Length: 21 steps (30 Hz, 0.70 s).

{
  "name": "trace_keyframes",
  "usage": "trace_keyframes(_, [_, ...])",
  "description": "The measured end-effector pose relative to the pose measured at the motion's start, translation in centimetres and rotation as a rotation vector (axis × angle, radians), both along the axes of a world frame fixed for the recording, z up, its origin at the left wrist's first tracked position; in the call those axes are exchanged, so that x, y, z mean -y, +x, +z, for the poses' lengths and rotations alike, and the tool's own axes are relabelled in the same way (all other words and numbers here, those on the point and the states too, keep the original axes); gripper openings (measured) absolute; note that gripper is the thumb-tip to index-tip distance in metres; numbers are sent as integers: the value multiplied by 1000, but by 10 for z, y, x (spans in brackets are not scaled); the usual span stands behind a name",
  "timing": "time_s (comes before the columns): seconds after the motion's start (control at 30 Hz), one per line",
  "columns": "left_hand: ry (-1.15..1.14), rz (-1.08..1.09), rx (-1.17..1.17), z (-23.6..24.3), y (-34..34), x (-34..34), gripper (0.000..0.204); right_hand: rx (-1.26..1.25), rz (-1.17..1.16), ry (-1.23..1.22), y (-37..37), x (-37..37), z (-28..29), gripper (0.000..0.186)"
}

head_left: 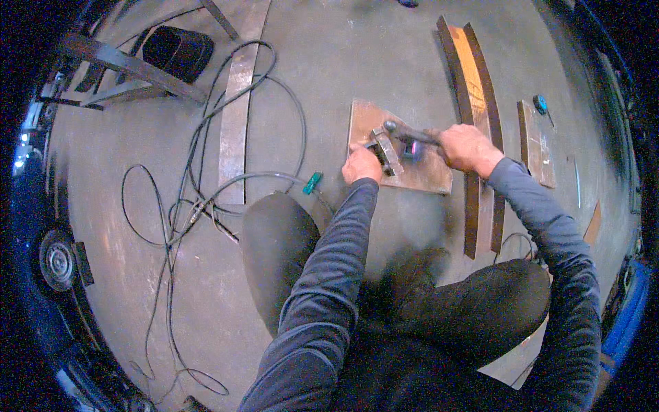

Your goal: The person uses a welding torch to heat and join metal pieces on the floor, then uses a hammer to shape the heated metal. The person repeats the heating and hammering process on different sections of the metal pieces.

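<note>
My left hand (362, 163) is closed on a dark metal piece (386, 156) on a square, rust-brown plate (429, 175), which lies on the floor between my knees and beyond them. My right hand (467, 147) grips a ball-headed hammer (405, 130), its rounded end just over the small steel part beside my left fingers. Under the hammer handle shows a small dark item (414, 150) with a pink-violet patch, too small to make out.
A long steel channel (473, 82) lies right of the plate, beside another plate (539, 158) and a blue tape measure (539, 105). Left are looped cables (167, 244), a flat bar (235, 151), a green clamp (312, 183), a metal frame (117, 58) and a wheel (58, 259).
</note>
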<state>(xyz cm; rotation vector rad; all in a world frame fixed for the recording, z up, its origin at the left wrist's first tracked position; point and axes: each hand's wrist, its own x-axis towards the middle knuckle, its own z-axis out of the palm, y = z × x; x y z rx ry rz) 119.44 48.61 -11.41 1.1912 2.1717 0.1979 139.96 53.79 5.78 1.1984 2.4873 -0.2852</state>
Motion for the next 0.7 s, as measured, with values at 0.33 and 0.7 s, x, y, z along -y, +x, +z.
trace_keyframes(0.33, [54,-139,5,-3,4,-3,30,-467,-340,49,83,65,-50,53])
trace_keyframes(0.7, [290,-488,-69,-30,35,-34,32,-1313,-1534,-685,66,169,-130,15])
